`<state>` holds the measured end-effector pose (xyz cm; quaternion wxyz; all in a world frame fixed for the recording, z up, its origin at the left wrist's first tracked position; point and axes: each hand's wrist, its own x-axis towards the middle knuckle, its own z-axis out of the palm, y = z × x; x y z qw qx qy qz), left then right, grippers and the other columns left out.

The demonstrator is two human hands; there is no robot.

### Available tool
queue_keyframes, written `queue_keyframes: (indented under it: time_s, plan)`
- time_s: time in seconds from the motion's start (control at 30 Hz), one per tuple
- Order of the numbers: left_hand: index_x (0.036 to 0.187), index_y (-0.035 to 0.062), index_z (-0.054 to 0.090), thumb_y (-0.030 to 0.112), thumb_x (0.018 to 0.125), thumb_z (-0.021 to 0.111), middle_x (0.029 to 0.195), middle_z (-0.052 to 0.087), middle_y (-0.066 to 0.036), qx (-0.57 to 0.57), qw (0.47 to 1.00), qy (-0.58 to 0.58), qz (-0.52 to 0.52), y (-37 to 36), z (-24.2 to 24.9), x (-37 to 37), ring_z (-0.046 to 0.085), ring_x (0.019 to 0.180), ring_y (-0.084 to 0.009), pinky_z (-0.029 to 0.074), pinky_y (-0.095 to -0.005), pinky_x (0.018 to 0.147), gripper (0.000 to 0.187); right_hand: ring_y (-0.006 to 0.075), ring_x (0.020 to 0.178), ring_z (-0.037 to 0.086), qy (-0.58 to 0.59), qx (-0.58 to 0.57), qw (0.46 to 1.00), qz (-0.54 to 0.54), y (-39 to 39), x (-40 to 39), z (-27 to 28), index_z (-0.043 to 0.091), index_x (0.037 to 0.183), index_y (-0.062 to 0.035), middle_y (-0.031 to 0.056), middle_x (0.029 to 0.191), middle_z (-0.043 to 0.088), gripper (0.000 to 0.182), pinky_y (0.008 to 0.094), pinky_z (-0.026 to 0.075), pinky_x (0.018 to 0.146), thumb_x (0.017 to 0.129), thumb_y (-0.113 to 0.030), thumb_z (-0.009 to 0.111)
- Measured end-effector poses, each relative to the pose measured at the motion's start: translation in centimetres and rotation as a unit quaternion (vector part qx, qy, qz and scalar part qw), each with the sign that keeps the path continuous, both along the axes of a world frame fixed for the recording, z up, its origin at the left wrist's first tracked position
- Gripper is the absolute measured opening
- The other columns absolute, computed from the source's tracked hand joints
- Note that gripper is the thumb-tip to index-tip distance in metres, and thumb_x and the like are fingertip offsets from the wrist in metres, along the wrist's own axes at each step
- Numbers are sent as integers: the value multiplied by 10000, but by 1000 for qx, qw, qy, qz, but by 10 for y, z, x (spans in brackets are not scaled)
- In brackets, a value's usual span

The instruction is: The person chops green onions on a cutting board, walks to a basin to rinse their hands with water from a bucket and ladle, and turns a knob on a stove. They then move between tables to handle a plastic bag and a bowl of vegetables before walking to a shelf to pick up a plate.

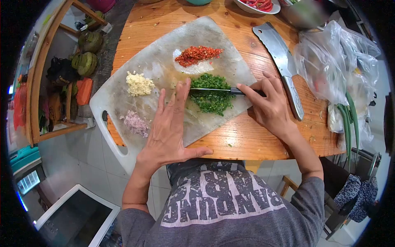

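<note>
My right hand (271,105) is wrapped round the black handle of a kitchen knife (212,89), index finger stretched along its top. The narrow blade lies across a heap of chopped green herbs (214,105) on the white cutting board (111,88). Flat and outstretched, my left hand (168,133) has its fingertips right at the blade's tip, with the thumb spread towards the table's front edge. Above the greens sits a pile of chopped red chili (197,56). Minced garlic (140,84) and chopped shallot (135,123) lie left of my left hand.
A cleaver (281,61) rests on the wooden table (242,140) to the right of the board. Clear plastic bags (325,61) and long green onions (349,119) are farther right. A bowl of sliced red peppers (257,5) stands at the back. The board's handle end overhangs the table at left.
</note>
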<state>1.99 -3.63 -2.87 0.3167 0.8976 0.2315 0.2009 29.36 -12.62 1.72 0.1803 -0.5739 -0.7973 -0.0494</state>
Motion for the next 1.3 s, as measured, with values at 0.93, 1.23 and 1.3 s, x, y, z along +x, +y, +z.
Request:
queue_keyframes:
  time_s: [0.93, 1.23, 1.3]
  plan:
    - [1568, 33, -132, 763, 702, 692, 1613, 242, -224, -33, 999, -15, -11, -4, -1, -1, 277, 1479, -384, 79, -560, 1222, 1400, 312, 1009, 555, -34, 0, 999, -3, 4, 10, 13, 696, 1221, -155, 62, 979, 572, 644, 515, 438, 1067, 593, -56, 805]
    - [1575, 31, -102, 751, 685, 716, 1619, 218, -230, -49, 998, -33, -11, 2, -5, 4, 238, 1490, -399, 73, -564, 1222, 1407, 303, 974, 547, -33, -1, 999, -27, -5, 2, 7, 683, 1234, -117, 81, 932, 545, 650, 540, 428, 1072, 598, -10, 766]
    - [1575, 32, -103, 751, 685, 716, 1620, 218, -230, -45, 998, -31, -17, 2, -5, 2, 240, 1490, -396, 70, -566, 1221, 1408, 274, 938, 539, -44, -16, 998, -35, -5, 1, -1, 692, 1227, -118, 68, 936, 562, 644, 534, 424, 1079, 595, -35, 781]
